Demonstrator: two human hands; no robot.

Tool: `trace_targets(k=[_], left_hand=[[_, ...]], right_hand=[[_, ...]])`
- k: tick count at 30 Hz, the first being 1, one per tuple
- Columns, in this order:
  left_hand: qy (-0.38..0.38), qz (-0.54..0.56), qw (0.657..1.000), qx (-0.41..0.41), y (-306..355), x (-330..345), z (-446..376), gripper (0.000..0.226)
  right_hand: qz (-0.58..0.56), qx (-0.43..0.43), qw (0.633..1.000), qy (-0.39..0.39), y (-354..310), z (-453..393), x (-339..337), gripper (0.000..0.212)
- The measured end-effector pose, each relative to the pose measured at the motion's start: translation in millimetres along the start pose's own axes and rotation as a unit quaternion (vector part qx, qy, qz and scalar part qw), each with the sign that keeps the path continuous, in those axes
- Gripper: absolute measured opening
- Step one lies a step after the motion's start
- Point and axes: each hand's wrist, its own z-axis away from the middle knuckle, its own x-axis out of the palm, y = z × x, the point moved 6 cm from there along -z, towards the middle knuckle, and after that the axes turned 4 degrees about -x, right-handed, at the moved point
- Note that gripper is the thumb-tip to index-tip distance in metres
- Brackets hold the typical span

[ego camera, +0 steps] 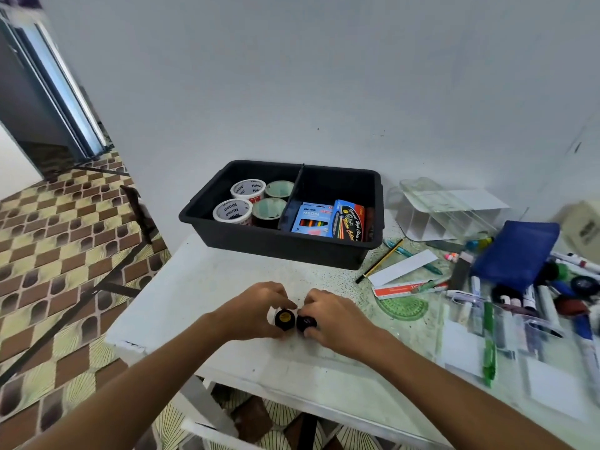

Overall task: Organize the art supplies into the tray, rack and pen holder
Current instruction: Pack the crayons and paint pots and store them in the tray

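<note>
tray (259, 245) black | worktop (207, 287) white, green-speckled | pouch (516, 251) blue | protractor (404, 308) green | floor (58, 241) brown-yellow checks | my two small jars (285, 318) black

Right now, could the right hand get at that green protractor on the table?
Probably yes. The green protractor lies flat just beside the right hand with bare tabletop between, but that hand grips a small black bottle, so it would need to let go first.
</note>
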Motion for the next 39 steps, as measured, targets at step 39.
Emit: trace_targets(k=[39], left_hand=[[0.015, 0.019, 0.980, 0.196, 198, 33, -139, 0.039]], right_hand=[[-0.050, 0.260, 0.943, 0.202, 172, 192, -98, 0.024]])
